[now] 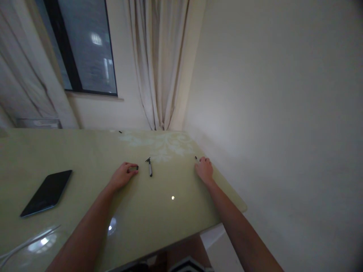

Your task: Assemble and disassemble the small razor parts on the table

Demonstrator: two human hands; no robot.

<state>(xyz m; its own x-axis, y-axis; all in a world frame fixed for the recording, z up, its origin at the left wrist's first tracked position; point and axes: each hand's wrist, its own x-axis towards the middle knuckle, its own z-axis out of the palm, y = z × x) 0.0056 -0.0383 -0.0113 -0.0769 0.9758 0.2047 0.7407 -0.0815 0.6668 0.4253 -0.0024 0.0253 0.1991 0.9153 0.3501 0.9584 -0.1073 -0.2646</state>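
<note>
My left hand (124, 175) rests at the middle of the pale green table (164, 215), its thumb and fingers pinched on a small black piece (137, 168). Just right of it lies a razor (150, 168) with a grey and black handle, its head pointing away from me. Over by the table's right edge, my right hand (204, 169) has its fingers curled down around a small object with a dark tip (196, 157); most of that object is hidden under the fingers.
A black tablet (47, 192) lies at the left, with a white cable (28, 241) nearer to me. A tiny dark item (120, 132) sits by the back edge. Wall, curtains (159, 56) and a window border the table.
</note>
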